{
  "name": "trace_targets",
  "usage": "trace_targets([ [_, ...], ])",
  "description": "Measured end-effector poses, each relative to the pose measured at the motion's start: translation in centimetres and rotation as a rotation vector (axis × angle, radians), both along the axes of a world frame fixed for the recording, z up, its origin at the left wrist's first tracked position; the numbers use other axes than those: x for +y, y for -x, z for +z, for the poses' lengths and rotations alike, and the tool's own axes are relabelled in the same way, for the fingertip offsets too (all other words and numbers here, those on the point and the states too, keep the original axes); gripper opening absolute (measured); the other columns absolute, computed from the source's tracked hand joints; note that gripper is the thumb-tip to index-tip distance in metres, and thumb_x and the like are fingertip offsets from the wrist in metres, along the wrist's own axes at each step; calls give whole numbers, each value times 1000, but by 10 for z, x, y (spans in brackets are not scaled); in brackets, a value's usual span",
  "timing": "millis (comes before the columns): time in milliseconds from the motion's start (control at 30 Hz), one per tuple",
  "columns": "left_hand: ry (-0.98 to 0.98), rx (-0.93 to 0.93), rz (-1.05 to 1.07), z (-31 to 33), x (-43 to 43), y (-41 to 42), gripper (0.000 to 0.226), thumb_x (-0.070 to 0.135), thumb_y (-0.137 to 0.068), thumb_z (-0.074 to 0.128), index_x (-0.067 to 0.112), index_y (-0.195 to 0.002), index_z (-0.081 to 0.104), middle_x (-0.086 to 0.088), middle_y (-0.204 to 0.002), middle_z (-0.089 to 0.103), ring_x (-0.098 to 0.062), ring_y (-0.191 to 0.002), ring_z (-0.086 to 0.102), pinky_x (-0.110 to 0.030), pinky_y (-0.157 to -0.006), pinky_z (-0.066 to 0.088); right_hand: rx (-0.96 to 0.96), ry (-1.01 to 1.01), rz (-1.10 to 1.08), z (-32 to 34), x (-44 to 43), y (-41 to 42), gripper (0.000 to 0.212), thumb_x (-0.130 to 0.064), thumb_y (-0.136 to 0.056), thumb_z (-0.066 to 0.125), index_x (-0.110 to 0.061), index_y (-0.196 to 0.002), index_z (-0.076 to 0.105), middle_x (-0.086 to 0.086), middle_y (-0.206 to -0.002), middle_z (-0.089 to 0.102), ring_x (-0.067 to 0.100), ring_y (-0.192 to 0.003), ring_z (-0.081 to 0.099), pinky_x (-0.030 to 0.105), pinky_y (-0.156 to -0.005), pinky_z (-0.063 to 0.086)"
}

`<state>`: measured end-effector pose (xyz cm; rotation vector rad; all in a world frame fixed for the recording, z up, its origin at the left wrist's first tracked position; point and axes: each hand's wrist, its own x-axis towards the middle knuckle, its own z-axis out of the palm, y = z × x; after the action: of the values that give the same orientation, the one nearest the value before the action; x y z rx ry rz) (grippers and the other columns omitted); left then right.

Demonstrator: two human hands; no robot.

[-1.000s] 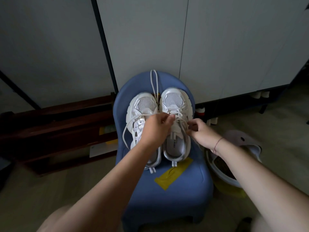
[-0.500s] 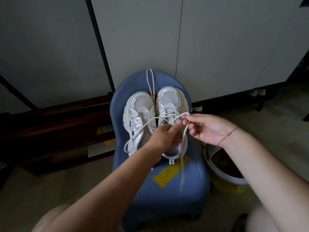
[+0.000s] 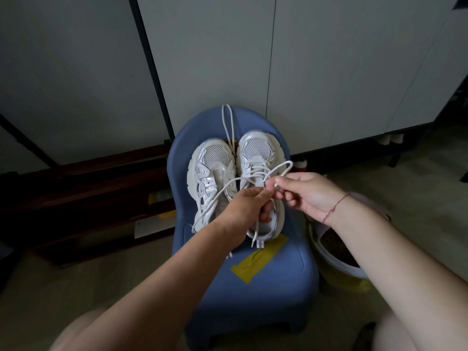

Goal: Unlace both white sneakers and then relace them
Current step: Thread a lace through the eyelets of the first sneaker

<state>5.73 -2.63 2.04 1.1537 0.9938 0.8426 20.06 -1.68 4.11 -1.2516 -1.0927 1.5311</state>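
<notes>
Now, nearest first: below both grips, the seat of the blue chair [image 3: 266,287] carries a strip of yellow tape [image 3: 258,259].

Left grip [image 3: 249,206]: fingers curled, thumb and forefinger pinching a white lace [image 3: 281,168]. One strand trails away from it across the sneaker on its outer side.

Right grip [image 3: 310,196]: touching the left at the fingertips, palm up, also pinching this lace. A loop of it stands just above the knuckles.

Just beyond the grips, both sneakers sit side by side on the seat, toes away.
- Right-hand sneaker [image 3: 258,148]: crossings at the toe end only; upper eyelets hidden by the hands.
- Left-hand sneaker [image 3: 210,168]: tongue bare, no crossings seen.

Further out, a loose lace [image 3: 226,122] lies between the toes and runs up the chair back.

Judgement: one sneaker looks fully unlaced and the other is part-threaded. Whether the held lace is coming out or going back in — cannot tell. Most of the relacing appears to be outstanding.
</notes>
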Motion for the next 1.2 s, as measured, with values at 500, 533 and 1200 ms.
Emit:
trace_targets([
  [500, 47, 1, 27, 2, 0, 3, 29, 20, -103, 45, 10, -82, 62, 5, -50, 41, -7, -46, 34, -16, -50, 41, 176, 52, -237, 5, 11, -10, 24, -12, -97, 46, -5, -82, 62, 3, -63, 50, 1, -41, 42, 9, -40, 31],
  [533, 43, 5, 24, 3, 0, 3, 29, 20, -103, 44, 11, -83, 62, 5, -51, 40, -8, -47, 35, -16, -52, 42, 212, 59, -313, 7, 15, -16, 25, -13, -99, 44, -5, -82, 61, 3, -65, 50, 1, -40, 43, 9, -40, 32],
  [1200, -8, 34, 20, 3, 2, 0, 34, 12, -100, 48, 8, -69, 61, 0, -54, 52, -10, -53, 45, -20, -57, 39, 20, 179, -61, -16, 7, 10, 23, -27, -87, 63, -16, -67, 62, -5, -44, 48, 6, -41, 35, 14, -37, 27],
])
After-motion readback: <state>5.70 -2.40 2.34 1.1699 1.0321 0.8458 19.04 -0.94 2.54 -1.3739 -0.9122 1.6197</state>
